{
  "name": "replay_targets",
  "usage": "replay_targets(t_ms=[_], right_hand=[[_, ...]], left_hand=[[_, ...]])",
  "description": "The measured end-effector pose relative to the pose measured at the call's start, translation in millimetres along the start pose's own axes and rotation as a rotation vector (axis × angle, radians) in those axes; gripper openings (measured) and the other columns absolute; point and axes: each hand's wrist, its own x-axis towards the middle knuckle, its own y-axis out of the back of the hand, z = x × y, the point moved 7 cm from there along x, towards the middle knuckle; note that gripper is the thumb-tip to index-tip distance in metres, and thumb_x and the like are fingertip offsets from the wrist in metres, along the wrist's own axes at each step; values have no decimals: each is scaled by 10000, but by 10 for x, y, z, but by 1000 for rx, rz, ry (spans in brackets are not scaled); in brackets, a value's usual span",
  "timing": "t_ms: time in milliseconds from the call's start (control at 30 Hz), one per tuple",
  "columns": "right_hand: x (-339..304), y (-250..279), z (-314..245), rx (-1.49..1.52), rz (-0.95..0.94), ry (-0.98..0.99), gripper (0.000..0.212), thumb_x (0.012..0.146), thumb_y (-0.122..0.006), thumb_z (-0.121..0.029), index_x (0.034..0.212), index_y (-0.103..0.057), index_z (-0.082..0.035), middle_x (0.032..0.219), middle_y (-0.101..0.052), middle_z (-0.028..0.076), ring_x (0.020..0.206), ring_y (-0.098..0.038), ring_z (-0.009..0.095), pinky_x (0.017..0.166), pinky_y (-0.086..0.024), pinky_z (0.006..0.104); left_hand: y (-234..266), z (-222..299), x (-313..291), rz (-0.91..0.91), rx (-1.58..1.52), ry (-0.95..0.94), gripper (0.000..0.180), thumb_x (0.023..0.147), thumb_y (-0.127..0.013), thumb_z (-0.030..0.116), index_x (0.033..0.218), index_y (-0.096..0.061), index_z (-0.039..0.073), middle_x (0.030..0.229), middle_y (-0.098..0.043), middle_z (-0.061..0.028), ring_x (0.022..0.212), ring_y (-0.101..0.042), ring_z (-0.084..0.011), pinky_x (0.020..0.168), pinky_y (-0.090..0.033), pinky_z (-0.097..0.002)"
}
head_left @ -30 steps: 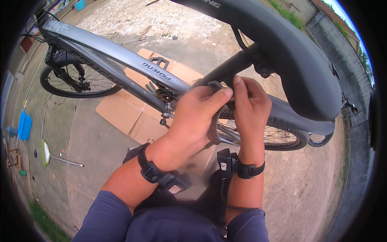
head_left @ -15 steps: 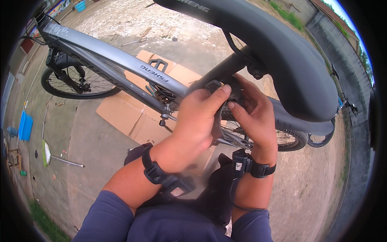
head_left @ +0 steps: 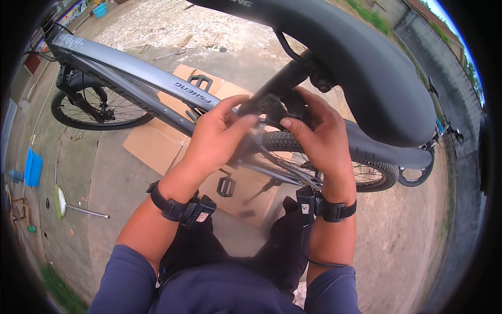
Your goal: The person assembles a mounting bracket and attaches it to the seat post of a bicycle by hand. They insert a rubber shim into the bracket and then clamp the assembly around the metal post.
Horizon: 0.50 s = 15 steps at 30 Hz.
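My right hand (head_left: 327,136) is closed on the black mudguard bracket (head_left: 294,106), thumb at its near side and fingers behind it. The bracket sits against the bicycle's black seat post (head_left: 280,83), below the saddle (head_left: 355,68). My left hand (head_left: 217,136) is curled at the lower seat post, with index finger and thumb on either side of it. Its other fingers are hidden. From the bracket a dark mudguard (head_left: 389,150) runs back over the rear wheel (head_left: 376,178). The grey frame (head_left: 157,78) stretches away to the left.
Flattened cardboard (head_left: 157,149) lies under the bicycle, with a pedal (head_left: 226,186) above it. Left on the concrete are a blue bin (head_left: 33,167) and a green-and-white broom (head_left: 61,201). Another bicycle's wheel (head_left: 417,175) shows behind, beside a grey wall (head_left: 444,63).
My left hand has moved left and off the bracket to the lower seat post, uncovering the bracket and rear tyre. My right hand stays at the bracket. The view has shifted slightly.
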Motion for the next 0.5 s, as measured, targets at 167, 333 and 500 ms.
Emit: replay_targets(t_ms=[167, 333, 500], right_hand=[[56, -36, -9, -37, -34, 43, 533, 876, -767, -41, 1348, -559, 93, 1235, -678, 135, 1068, -655, 153, 872, -540, 294], [221, -182, 68, -41, -142, -106, 510, 897, -766, -73, 1351, -579, 68, 1204, -695, 101, 1047, -651, 131, 907, -530, 287], [268, -306, 67, -78, -228, -75, 620, 859, -800, -32, 1415, -537, 45, 1245, -667, 91, 1116, -632, 142, 1004, -512, 309]], left_hand=[[-48, -27, 86, -66, 33, -46, 530, 975, -694, 127, 1464, -521, 17, 781, -598, 31, 708, -530, -34, 634, -449, -215], [-77, -77, 55, -111, -18, -35, 333, 969, -707, 124, 1253, -616, -24, 788, -614, 24, 713, -537, -30, 641, -458, -215], [-43, -114, 63, -129, -54, -38, 313, 966, -717, 126, 1210, -600, -32, 822, -646, 7, 740, -567, -36, 656, -469, -217]])
